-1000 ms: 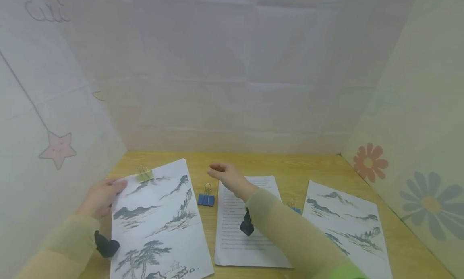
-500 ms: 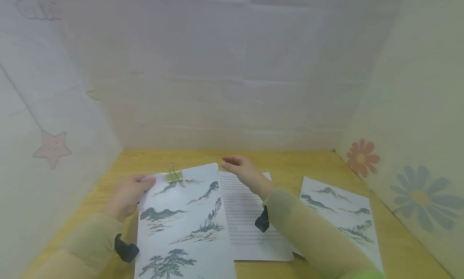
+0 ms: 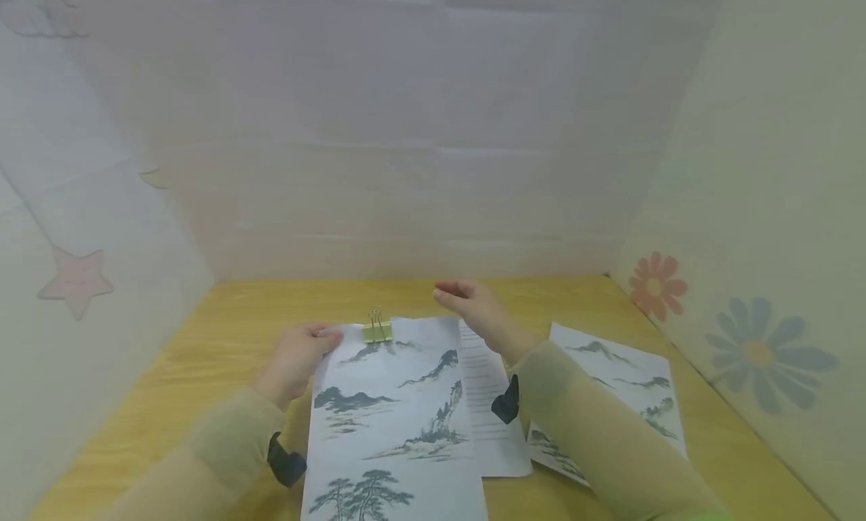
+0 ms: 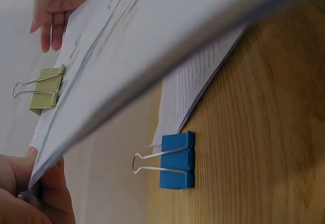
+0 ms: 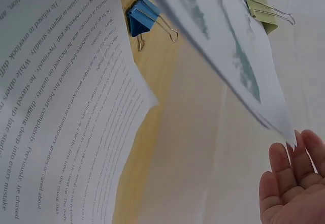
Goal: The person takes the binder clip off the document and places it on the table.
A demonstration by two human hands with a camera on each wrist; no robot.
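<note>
My left hand [image 3: 296,361] pinches the top left corner of a paper stack [image 3: 389,431] printed with ink landscapes, held raised off the table. A yellow-green binder clip [image 3: 377,333] grips the stack's top edge. My right hand [image 3: 479,314] is by the top right corner, its fingers loosely bent. In the right wrist view the fingertips [image 5: 279,155] are close to that corner; whether they touch it I cannot tell. Under the raised stack, a blue binder clip [image 4: 176,160] stands on the table beside text-printed sheets [image 5: 66,107]. The head view hides this clip.
To the right another landscape-printed paper [image 3: 636,367] lies on the wooden table [image 3: 196,355], partly covered by my right sleeve [image 3: 595,423]. Pale cloth walls [image 3: 419,168] enclose the table at the back and both sides.
My left hand has carried the clipped stack rightward, over the blue clip and part of the text sheets. My right hand stays loosely bent, now beside the stack's corner. The head view has shifted slightly.
</note>
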